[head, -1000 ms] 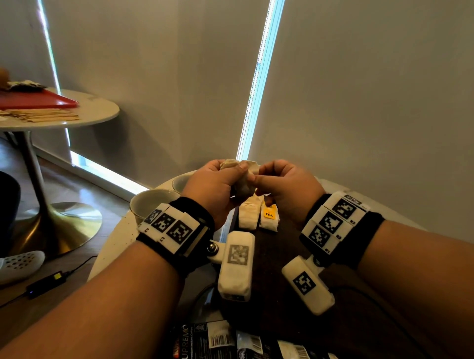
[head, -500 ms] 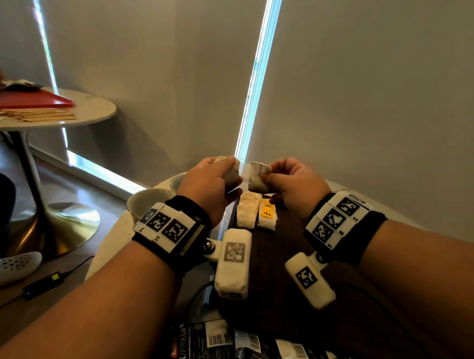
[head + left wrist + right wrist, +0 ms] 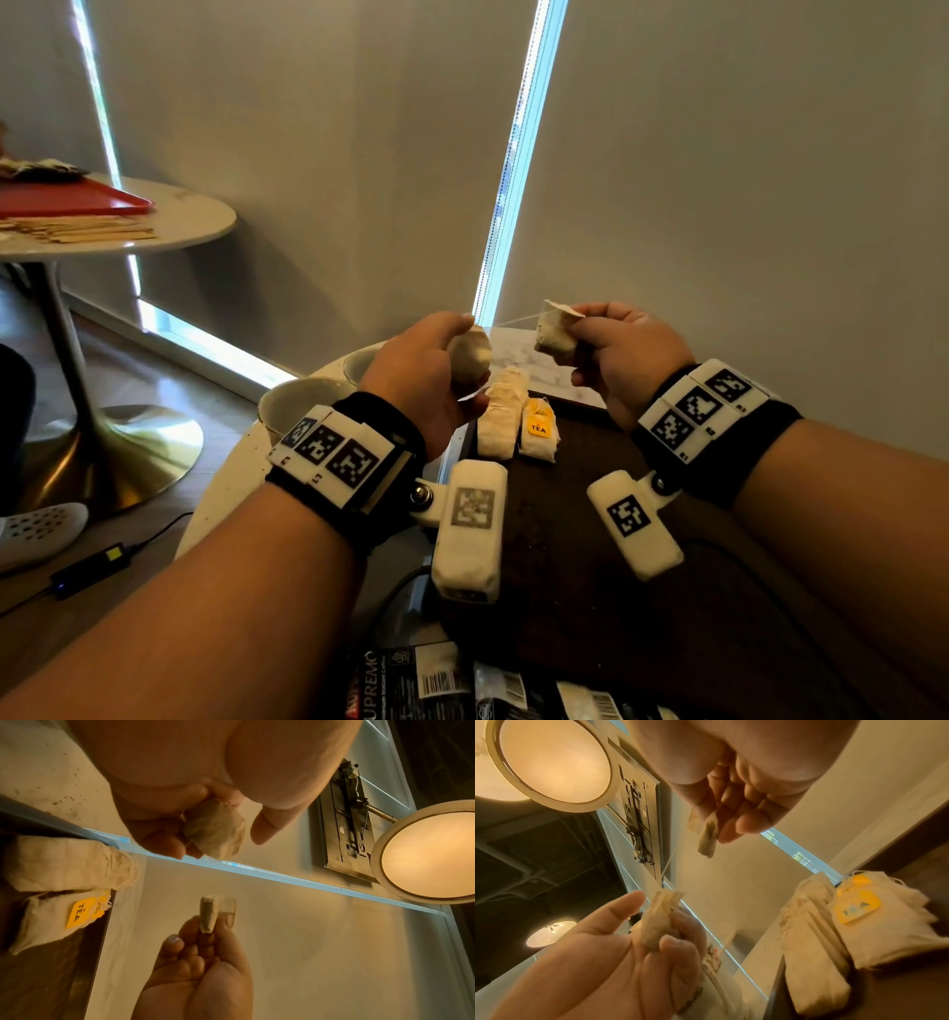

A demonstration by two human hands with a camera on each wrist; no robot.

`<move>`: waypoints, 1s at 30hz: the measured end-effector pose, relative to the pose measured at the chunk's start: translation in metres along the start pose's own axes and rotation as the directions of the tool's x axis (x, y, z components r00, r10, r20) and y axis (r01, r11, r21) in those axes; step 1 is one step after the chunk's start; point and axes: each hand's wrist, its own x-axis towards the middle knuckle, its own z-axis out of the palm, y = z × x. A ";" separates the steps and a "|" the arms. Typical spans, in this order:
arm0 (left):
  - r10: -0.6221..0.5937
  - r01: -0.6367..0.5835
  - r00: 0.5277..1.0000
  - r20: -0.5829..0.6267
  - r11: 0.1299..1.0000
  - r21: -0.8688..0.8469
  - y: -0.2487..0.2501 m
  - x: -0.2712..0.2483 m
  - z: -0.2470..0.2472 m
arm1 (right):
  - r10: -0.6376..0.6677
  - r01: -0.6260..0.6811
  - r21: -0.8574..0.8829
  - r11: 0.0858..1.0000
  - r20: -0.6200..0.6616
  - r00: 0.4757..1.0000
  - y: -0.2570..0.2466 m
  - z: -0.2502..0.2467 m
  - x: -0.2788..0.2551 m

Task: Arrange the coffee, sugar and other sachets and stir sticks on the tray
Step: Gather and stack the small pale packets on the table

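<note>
My left hand (image 3: 454, 354) grips a crumpled tea bag (image 3: 472, 354) above the tray's far left corner. My right hand (image 3: 579, 340) pinches a second tea bag (image 3: 552, 331), with a thin string (image 3: 516, 319) running from it toward the left. In the left wrist view the left-hand tea bag (image 3: 214, 829) sits between curled fingers, and the right-hand tea bag (image 3: 207, 914) is edge-on. Two more tea bags lie on the dark tray (image 3: 590, 524): a plain one (image 3: 500, 419) and one with a yellow TEA tag (image 3: 539, 427).
Black coffee sachets (image 3: 436, 683) lie at the tray's near edge. Two white cups (image 3: 303, 406) stand on the round table left of the tray. A second round table (image 3: 195, 226) at far left carries a red tray (image 3: 77, 203) and wooden stir sticks (image 3: 82, 232).
My hands were together on one bundle; they have pulled apart sideways, each now holding its own tea bag, with a string drawn out between them.
</note>
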 end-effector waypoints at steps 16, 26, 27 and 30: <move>-0.011 0.002 0.995 -0.101 0.996 -0.089 0.001 0.001 0.007 | -0.048 0.060 0.310 0.949 -0.046 0.998 -0.039 -0.005 0.003; 0.027 -0.049 0.986 -0.167 0.991 -0.127 0.006 0.004 0.002 | -0.020 0.064 0.209 0.976 -0.209 0.978 -0.039 -0.020 0.021; 0.033 -0.057 0.984 -0.175 0.989 -0.136 0.007 0.004 0.002 | -0.017 0.059 0.178 0.982 -0.231 0.973 -0.037 -0.022 0.022; 0.039 -0.067 0.983 -0.182 0.986 -0.150 0.008 0.006 0.002 | 0.022 -0.004 0.091 0.996 -0.199 0.980 -0.029 -0.023 0.020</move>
